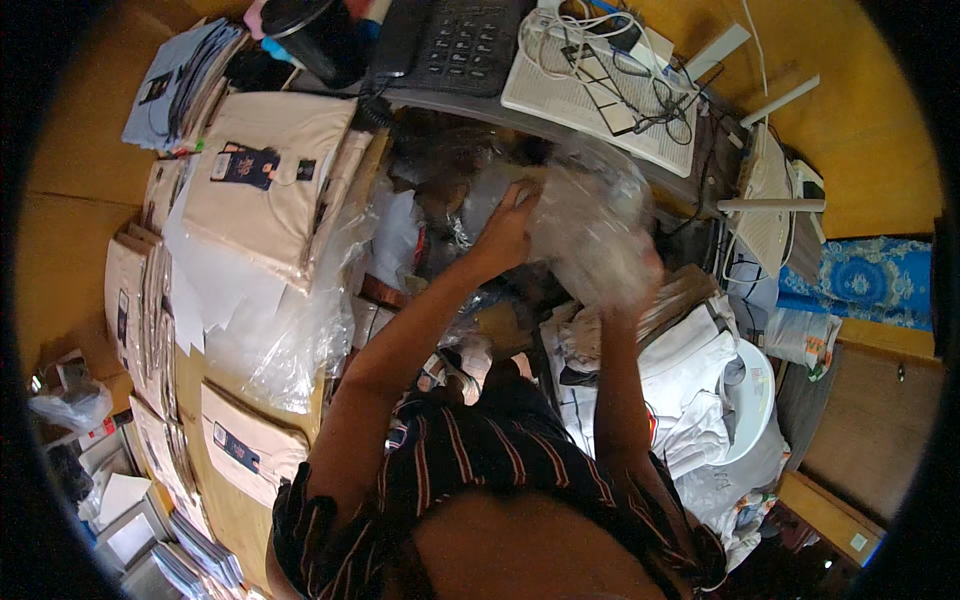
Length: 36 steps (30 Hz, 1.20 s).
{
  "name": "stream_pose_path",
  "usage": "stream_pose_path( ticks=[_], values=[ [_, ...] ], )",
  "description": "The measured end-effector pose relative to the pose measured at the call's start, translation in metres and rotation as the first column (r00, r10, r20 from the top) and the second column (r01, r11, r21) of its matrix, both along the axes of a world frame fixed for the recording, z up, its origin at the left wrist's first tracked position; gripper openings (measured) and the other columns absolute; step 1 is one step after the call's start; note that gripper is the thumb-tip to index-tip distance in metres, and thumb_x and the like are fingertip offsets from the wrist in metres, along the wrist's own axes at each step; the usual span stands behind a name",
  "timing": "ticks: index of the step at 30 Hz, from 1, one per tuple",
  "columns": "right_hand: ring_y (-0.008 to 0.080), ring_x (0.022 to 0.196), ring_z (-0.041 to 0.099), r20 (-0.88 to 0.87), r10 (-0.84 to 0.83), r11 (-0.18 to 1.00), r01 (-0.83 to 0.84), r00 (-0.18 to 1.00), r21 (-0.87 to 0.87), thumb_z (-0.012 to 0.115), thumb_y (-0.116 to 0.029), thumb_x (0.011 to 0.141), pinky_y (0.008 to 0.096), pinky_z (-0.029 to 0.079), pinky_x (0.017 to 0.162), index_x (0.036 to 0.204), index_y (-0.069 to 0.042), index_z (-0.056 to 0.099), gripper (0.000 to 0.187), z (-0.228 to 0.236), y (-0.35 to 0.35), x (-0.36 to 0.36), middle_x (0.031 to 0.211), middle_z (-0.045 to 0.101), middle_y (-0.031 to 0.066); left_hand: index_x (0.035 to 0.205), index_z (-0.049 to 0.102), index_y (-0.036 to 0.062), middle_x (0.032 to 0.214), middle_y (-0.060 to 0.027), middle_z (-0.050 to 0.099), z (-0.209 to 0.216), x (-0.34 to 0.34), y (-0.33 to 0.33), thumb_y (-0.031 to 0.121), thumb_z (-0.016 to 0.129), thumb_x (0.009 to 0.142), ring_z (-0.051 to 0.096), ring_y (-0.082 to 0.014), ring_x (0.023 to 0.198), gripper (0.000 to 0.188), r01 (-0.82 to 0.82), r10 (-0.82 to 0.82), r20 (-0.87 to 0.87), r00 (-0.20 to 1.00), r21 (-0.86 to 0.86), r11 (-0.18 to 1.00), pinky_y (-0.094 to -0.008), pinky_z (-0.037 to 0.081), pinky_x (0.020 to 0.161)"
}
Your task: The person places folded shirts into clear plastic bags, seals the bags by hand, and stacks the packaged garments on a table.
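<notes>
Wooden worktop [235, 520]: near-left of telephone [455, 50] | wall [860, 130]: right | clear plastic [590, 235]: near-right, left fingers [516, 194] clamped on it | right fingers [652, 264]: blurred, can't tell

Just above centre, the left hand [507, 230] is gripping clear plastic [588, 232]; the blurred right hand [648, 272] is meeting its right side. Folded beige garments [250, 205] are lying upper left, and a black telephone [455, 45] is sitting at the top edge.
</notes>
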State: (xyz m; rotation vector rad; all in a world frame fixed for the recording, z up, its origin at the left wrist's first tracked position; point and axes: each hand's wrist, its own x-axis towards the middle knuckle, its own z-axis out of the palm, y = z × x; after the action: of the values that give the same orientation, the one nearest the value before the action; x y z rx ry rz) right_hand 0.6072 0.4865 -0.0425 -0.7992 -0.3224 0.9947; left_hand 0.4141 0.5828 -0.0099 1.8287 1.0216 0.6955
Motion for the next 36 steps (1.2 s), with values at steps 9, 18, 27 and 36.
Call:
stream_pose_path(
  ticks=[9, 18, 27, 36],
  values=[
    [0.0272, 0.074, 0.053, 0.816, 0.147, 0.893, -0.280, -0.559, -0.352, 0.049, -0.010, 0.074, 0.0342, 0.043, 0.067, 0.094, -0.001, 0.051, 0.022, -0.067, 0.073, -0.139, 0.083, 0.055, 0.0146, 0.112, 0.041, 0.0011, 0.115, -0.0201, 0.040, -0.071, -0.068, -0.049, -0.007, 0.044, 0.064, 0.029, -0.0337, 0.115, 0.050, -0.404, 0.404, -0.008, 0.915, -0.051, 0.913, -0.0350, 0.026, 0.094],
    [0.0282, 0.084, 0.051, 0.427, 0.333, 0.662, -0.113, -0.841, -0.740, 0.048, -0.010, 0.075, 0.0350, 0.041, 0.074, 0.105, -0.001, 0.044, 0.032, -0.100, 0.070, -0.173, 0.096, 0.051, 0.0163, 0.113, 0.038, 0.0035, 0.111, -0.0226, 0.041, -0.111, -0.055, -0.085, -0.004, 0.050, 0.065, 0.035, -0.0374, 0.109, 0.051, -0.318, 0.354, 0.319, 0.879, -0.162, 0.934, -0.0417, 0.034, 0.086],
    [0.0291, 0.094, 0.049, 0.436, 0.525, 0.183, -0.403, -0.731, -0.897, 0.047, -0.011, 0.075, 0.0358, 0.039, 0.080, 0.116, -0.001, 0.037, 0.043, -0.069, 0.061, -0.148, 0.108, 0.047, 0.0180, 0.101, 0.033, 0.0058, 0.087, -0.0214, 0.051, -0.098, -0.059, -0.056, 0.007, 0.054, 0.071, 0.055, -0.0380, 0.072, 0.037, -0.572, 0.462, -0.412, 0.785, -0.197, 0.796, -0.0440, 0.045, 0.059],
    [0.0292, 0.117, 0.028, 0.084, 0.217, 0.494, 0.035, -0.973, -0.869, 0.061, -0.015, 0.068, 0.0444, 0.025, 0.094, 0.119, 0.000, 0.032, 0.061, -0.020, 0.002, -0.148, 0.127, 0.029, 0.0149, 0.110, 0.034, 0.0010, 0.101, -0.0204, 0.049, -0.119, -0.084, -0.060, 0.007, 0.052, 0.073, 0.053, -0.0338, 0.085, 0.042, -0.482, 0.382, -0.297, 0.875, -0.455, 0.749, -0.0445, 0.044, 0.069]
  ],
)
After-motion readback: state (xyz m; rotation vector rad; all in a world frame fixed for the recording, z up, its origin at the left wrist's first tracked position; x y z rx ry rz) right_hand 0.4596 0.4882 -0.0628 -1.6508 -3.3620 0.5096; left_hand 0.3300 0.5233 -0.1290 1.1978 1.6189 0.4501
